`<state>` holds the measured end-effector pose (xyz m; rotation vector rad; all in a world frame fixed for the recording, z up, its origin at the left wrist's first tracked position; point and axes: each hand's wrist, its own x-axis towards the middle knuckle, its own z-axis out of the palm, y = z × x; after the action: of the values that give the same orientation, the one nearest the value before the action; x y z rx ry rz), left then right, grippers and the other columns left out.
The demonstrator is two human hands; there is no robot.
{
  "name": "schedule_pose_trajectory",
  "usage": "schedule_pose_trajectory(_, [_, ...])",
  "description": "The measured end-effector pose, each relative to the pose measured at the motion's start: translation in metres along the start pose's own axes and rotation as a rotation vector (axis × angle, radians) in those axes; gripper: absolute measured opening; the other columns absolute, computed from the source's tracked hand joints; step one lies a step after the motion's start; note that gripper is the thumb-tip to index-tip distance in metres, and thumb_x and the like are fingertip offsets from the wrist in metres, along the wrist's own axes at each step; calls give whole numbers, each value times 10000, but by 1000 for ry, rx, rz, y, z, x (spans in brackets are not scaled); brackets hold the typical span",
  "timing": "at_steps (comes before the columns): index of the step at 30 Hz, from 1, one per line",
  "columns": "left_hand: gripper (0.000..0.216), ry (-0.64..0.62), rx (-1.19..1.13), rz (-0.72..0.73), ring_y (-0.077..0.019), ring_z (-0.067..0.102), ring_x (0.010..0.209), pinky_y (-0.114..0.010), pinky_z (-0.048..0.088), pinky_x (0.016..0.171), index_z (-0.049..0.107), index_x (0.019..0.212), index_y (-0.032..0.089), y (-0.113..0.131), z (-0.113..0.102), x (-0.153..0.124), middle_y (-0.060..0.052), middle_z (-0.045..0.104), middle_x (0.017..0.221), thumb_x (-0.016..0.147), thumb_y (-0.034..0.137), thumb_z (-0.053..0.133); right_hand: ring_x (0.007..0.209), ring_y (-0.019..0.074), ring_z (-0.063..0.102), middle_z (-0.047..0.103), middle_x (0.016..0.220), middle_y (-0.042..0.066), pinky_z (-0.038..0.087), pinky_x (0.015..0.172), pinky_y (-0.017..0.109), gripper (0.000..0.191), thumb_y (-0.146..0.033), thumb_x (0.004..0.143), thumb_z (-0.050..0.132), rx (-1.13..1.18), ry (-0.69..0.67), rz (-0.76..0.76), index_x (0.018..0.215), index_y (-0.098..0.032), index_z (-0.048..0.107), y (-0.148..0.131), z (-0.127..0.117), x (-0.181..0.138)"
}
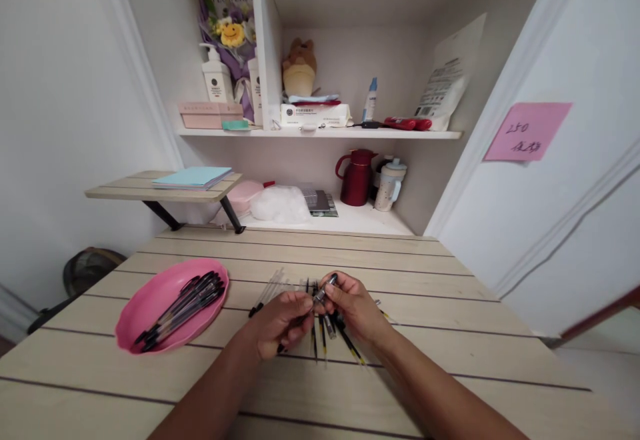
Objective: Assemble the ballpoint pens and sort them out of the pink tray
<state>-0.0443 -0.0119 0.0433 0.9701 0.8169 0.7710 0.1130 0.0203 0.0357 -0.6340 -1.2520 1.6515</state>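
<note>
My left hand (281, 320) and my right hand (356, 305) meet over the middle of the table. Between the fingertips of both is a pen (321, 295), clear with a dark end. A black tip pokes out below my left hand; fingers cover much of the pen, so I cannot tell whether its parts are joined. Beneath and beyond the hands lie several black and yellow-ended ink refills (350, 343). Several clear pen tubes (273, 287) with black ends rest beside my left hand. To the left, a pink scalloped tray (131, 307) contains a bundle of black pens (193, 303).
A small raised shelf (125, 187) bears blue paper (193, 177) at the back left. Behind the table stand a red thermos jug (357, 180) and a pale tumbler (390, 187), with a white plastic bag (280, 205) nearby. A cabinet shelf (400, 135) crosses above.
</note>
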Motion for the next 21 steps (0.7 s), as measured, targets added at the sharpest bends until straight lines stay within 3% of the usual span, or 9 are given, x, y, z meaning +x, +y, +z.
schedule_pose_trajectory(4, [233, 295, 180, 138, -35, 388, 299, -138, 250, 302, 492, 661, 146, -17, 14, 11, 61, 483, 429, 660, 352, 601, 423, 55, 383, 485, 501, -45, 277, 423, 184, 277, -401, 640, 647, -46, 127, 26, 726, -154, 555, 9, 0, 2])
schedule_pose_trajectory(6, [229, 351, 213, 138, -41, 374, 279, -143, 245, 293, 485, 639, 152, -21, 18, 14, 75, 447, 383, 646, 344, 610, 398, 52, 352, 453, 450, -49, 258, 410, 187, 287, -414, 650, 634, -60, 185, 41, 634, -148, 527, 13, 0, 2])
schedule_pose_trajectory(8, [237, 271, 131, 101, -25, 342, 274, -140, 202, 280, 506, 661, 144, -19, 19, 13, 61, 483, 434, 665, 366, 591, 396, 57, 352, 441, 437, -47, 258, 410, 192, 301, -422, 655, 626, -4, 162, 60, 605, -150, 508, 12, 1, 0])
schedule_pose_trajectory(12, [262, -25, -140, -31, 17, 248, 286, -128, 125, 283, 556, 769, 135, -8, 14, 3, 38, 521, 539, 704, 388, 565, 409, 52, 317, 385, 456, -59, 270, 419, 191, 267, -393, 633, 657, 187, 17, 37, 659, -155, 539, 3, 1, -2])
schedule_pose_trajectory(14, [282, -98, -194, -64, 24, 217, 284, -128, 97, 284, 568, 874, 145, -5, 13, -1, 37, 524, 550, 710, 374, 569, 408, 54, 293, 350, 456, -64, 297, 426, 199, 264, -404, 640, 648, 237, 7, 35, 680, -162, 550, -2, -2, 0])
schedule_pose_trajectory(17, [353, -108, -181, -60, 22, 213, 279, -131, 95, 279, 545, 1002, 164, -6, 14, -4, 41, 526, 549, 716, 370, 564, 416, 61, 300, 388, 500, -48, 328, 435, 213, 259, -422, 666, 616, 228, 57, 29, 692, -176, 541, -8, -13, 5])
schedule_pose_trajectory(21, [383, -66, -82, -70, 3, 264, 273, -136, 149, 271, 536, 1012, 149, -13, 12, -2, 45, 518, 515, 707, 377, 565, 468, 73, 387, 497, 627, -14, 335, 453, 210, 262, -444, 689, 575, 100, 279, -130, 699, -192, 505, -17, -38, 13])
